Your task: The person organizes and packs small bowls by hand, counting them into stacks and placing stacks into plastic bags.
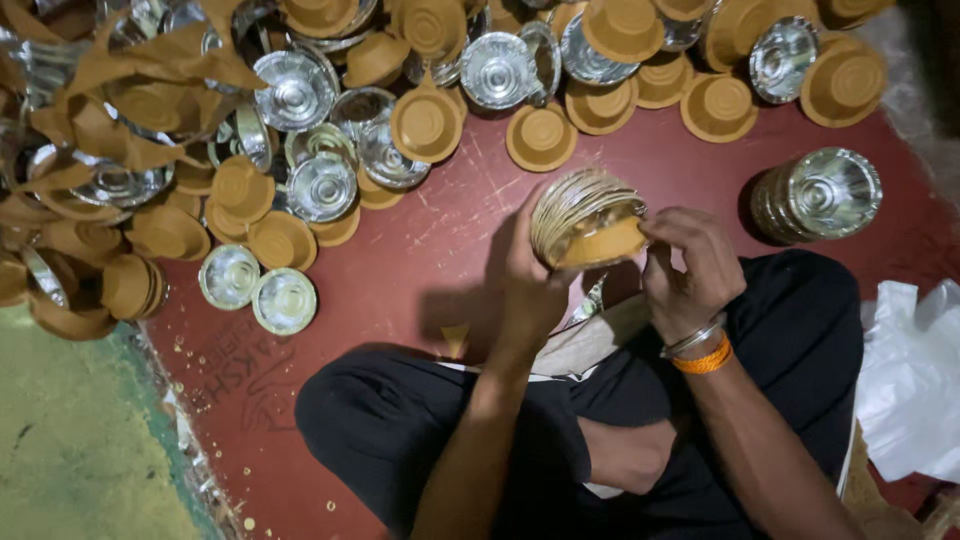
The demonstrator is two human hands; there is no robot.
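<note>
Dark red flooring (420, 260) is spreading under everything, with a patch of worn green (80, 450) showing at the lower left corner. Nearest the camera, a person is sitting cross-legged in black trousers (420, 420), both forearms reaching forward over the lap. Just past the knees, the left hand (530, 290) is curling around the near side of a stack of paper bowls (588, 220), its fingers closing on the stack and holding it tilted on its side, brown bottoms facing down toward the lap and thin rims fanning upward. The right hand (690, 270) is pressing against the right edge of that same stack, fingers bent and gripping at the rims; orange and silver bangles (702, 350) are circling its wrist. The stack is hanging in the air above the floor, between the two hands. To the right, beside the knee, crumpled white plastic (910, 380) is lying on the floor. A little farther out on the right, a second stack of silver-lined bowls (815, 195) is resting on its side, well apart from the hands. Farther still, a loose heap of bowls (300, 130) is covering the top and left of the floor, some showing brown bottoms, others shiny silver insides, with brown paper scraps (120, 110) tangling among them at the far left.
</note>
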